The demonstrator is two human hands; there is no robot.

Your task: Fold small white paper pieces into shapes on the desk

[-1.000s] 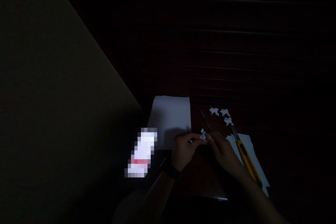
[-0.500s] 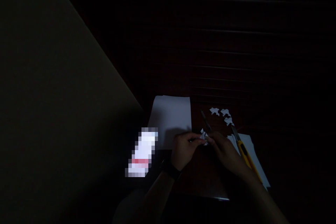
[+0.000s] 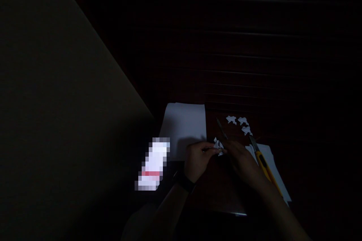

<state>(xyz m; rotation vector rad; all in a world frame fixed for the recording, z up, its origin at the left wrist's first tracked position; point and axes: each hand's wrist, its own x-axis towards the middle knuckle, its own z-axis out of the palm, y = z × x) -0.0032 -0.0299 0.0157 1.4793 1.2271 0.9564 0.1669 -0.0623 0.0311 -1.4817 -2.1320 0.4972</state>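
Observation:
The scene is very dark. My left hand (image 3: 197, 160) and my right hand (image 3: 240, 160) meet over a dark table, and the fingertips of both pinch a small folded white paper piece (image 3: 218, 144). A dark band sits on my left wrist. A white paper sheet (image 3: 185, 126) lies just beyond my left hand. Three small folded white paper shapes (image 3: 239, 123) lie in a cluster beyond my right hand. A thin dark pen-like stick (image 3: 221, 130) lies between the sheet and that cluster.
A yellow utility knife (image 3: 263, 163) lies on another white sheet (image 3: 273, 169) to the right of my right hand. A blurred white and red object (image 3: 153, 163) sits left of my left hand. A large dim surface (image 3: 56, 120) fills the left side.
The small paper piece has shifted slightly up and left between my fingertips. Both hands stay in nearly the same place.

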